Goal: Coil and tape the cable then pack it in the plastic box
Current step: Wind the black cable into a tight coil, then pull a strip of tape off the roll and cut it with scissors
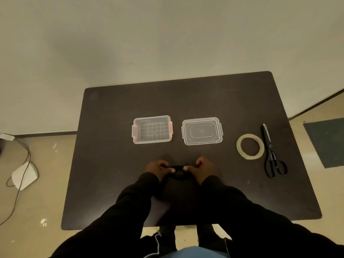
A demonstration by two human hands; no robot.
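Observation:
A black cable (178,172) lies in loops low on the dark table, held between both hands. My left hand (158,168) grips its left side and my right hand (200,169) grips its right side, thumbs pressing on the loops. Part of the cable is hidden by my fingers and blends with the table. A clear plastic box (152,129) with orange latches stands open beyond my hands, to the left. Its clear lid (202,130) lies flat beside it on the right. A roll of clear tape (250,146) rests at the right.
Black scissors (272,155) lie right of the tape, near the right edge of the table (115,164). On the floor at left sit a white device (24,175) and a trailing wire (22,155). A dark mat (327,140) lies on the floor at right.

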